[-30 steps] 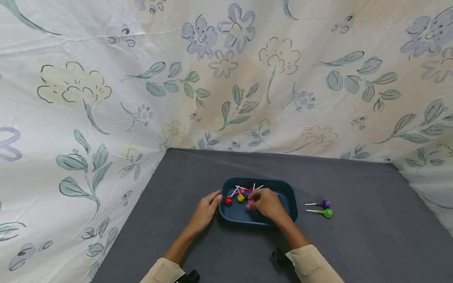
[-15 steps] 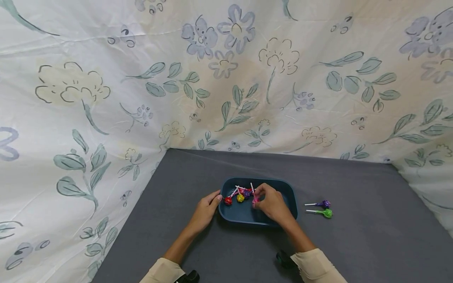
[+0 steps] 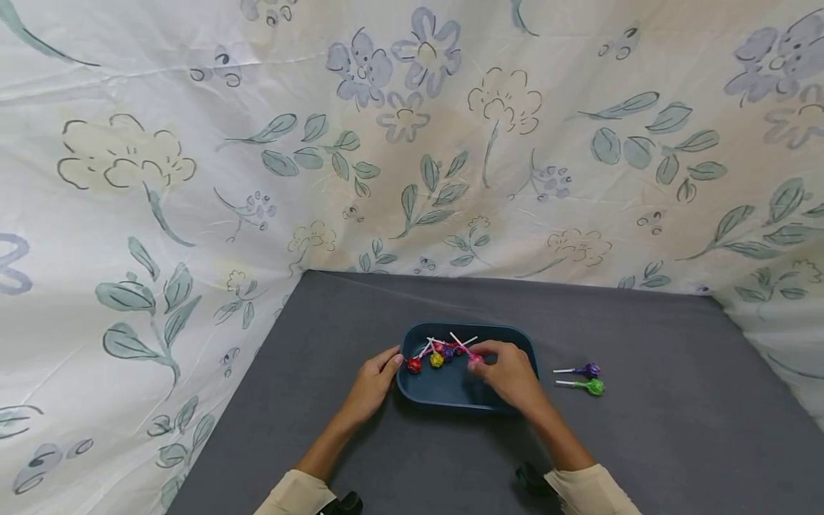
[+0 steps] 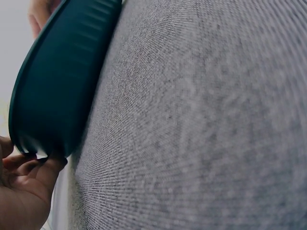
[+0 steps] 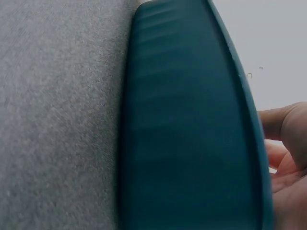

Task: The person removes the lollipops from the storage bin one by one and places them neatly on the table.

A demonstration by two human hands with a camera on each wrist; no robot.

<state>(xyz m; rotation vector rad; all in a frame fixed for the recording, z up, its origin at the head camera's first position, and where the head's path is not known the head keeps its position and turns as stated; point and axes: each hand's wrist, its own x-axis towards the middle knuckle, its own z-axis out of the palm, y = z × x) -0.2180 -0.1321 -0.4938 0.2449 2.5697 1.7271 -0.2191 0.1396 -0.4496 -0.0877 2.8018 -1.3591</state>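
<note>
A dark blue tray (image 3: 438, 392) lies on the grey cloth. At its left end my left hand (image 3: 372, 386) grips the rim, thumb on top; in the left wrist view, the fingers (image 4: 50, 167) bear on the tray's outer end wall. Over the tray's right half, my right hand (image 3: 513, 373) pinches a pink lollipop (image 3: 475, 360) by its head, its white stick slanting up to the left. Beside it in the tray sit a red lollipop (image 3: 414, 365), a yellow lollipop (image 3: 436, 360), a purple lollipop (image 3: 448, 352) and others, partly overlapping. The right wrist view shows mostly the tray's outer wall (image 5: 187, 120).
Right of the tray, a purple lollipop (image 3: 591, 370) and a green lollipop (image 3: 595, 387) lie side by side on the grey cloth (image 3: 669, 400), sticks pointing left. A floral curtain (image 3: 438, 164) hangs behind and along both sides.
My right hand has taken hold of the pink lollipop and shifted it a little to the right inside the tray, its stick now leaning left. My left hand stays on the rim.
</note>
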